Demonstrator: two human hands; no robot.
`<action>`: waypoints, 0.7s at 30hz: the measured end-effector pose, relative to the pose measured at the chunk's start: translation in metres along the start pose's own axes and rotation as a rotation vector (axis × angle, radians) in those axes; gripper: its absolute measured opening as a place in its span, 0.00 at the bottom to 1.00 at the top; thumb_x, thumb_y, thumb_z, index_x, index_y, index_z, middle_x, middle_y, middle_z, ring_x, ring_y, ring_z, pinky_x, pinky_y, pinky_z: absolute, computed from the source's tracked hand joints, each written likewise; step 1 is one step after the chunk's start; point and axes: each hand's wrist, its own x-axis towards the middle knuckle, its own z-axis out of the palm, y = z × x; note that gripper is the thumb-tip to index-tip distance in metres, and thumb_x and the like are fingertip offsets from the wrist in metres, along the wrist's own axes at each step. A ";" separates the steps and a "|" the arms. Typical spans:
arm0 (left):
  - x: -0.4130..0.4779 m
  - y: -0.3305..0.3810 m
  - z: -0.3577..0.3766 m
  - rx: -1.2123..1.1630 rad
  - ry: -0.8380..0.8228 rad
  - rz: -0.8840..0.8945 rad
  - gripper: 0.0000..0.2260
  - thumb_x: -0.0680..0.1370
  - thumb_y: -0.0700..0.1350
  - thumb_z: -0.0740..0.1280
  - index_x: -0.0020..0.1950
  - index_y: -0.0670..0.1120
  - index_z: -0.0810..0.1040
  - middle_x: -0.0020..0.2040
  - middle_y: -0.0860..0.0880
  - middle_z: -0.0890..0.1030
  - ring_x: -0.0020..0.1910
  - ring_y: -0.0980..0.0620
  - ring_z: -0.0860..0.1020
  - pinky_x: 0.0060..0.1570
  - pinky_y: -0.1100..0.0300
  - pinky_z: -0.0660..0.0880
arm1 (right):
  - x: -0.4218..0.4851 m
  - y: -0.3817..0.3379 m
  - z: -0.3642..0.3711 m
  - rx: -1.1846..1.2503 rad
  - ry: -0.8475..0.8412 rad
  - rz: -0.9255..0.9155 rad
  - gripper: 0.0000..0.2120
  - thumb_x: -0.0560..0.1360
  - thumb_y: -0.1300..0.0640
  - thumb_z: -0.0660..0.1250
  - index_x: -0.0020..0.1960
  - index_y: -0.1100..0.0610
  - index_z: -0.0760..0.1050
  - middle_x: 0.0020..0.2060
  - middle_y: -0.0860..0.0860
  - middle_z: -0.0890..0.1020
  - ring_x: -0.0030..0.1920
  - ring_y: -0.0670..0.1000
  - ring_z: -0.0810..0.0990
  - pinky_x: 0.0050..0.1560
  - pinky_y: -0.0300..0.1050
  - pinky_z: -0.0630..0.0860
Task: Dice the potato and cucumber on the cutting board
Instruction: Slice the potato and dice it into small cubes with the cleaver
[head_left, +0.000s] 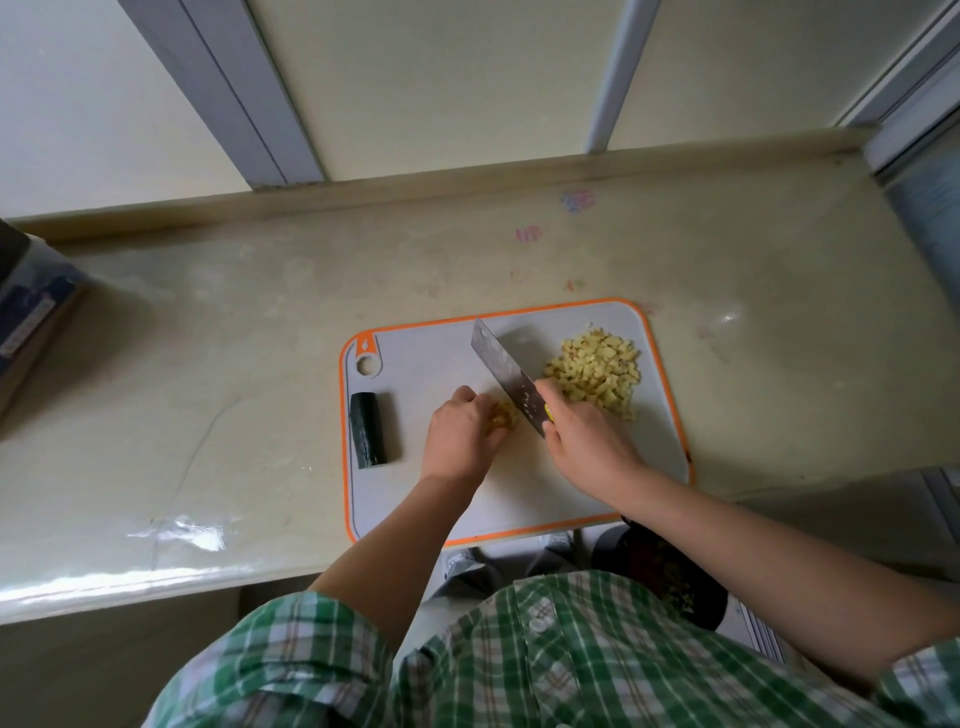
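Countertop (234, 364), beige and glossy, under window panels (441, 78). Your right hand (587, 441) grips the knife (506, 376), your left hand (460, 436) pinches potato bits (508, 415). Cucumber (368, 428) lies left of it, diced potato (597, 374) right.

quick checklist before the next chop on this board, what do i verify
1. right hand grips the steel cleaver by its handle: ok
2. left hand holds the small yellow potato remnant close beside the blade; fingertip clearance: cannot tell
3. pile of diced yellow potato lies right of the blade, off the cut line: ok
4. dark green cucumber piece lies uncut at the board's left edge, clear of both hands: ok
5. grey cutting board with orange rim lies flat on the beige counter, near its front edge; overhang: cannot tell
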 end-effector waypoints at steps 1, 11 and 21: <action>0.000 0.001 0.001 -0.012 0.008 0.004 0.10 0.74 0.47 0.71 0.52 0.44 0.82 0.46 0.43 0.76 0.42 0.40 0.78 0.44 0.53 0.73 | 0.000 -0.002 -0.001 -0.002 -0.015 0.007 0.17 0.78 0.61 0.59 0.66 0.56 0.62 0.39 0.57 0.80 0.40 0.62 0.79 0.33 0.47 0.65; 0.004 0.004 0.003 -0.050 0.019 -0.001 0.03 0.73 0.41 0.71 0.42 0.42 0.83 0.41 0.43 0.76 0.37 0.40 0.76 0.40 0.50 0.72 | 0.000 -0.005 0.022 -0.018 -0.069 0.061 0.18 0.77 0.62 0.56 0.63 0.53 0.53 0.38 0.57 0.79 0.37 0.61 0.79 0.32 0.49 0.71; 0.001 0.003 -0.001 0.003 -0.007 0.001 0.10 0.73 0.45 0.71 0.53 0.44 0.81 0.47 0.43 0.77 0.44 0.41 0.77 0.45 0.52 0.73 | 0.003 -0.009 0.015 0.107 -0.014 0.089 0.18 0.79 0.61 0.57 0.68 0.56 0.60 0.36 0.55 0.75 0.38 0.61 0.78 0.33 0.49 0.70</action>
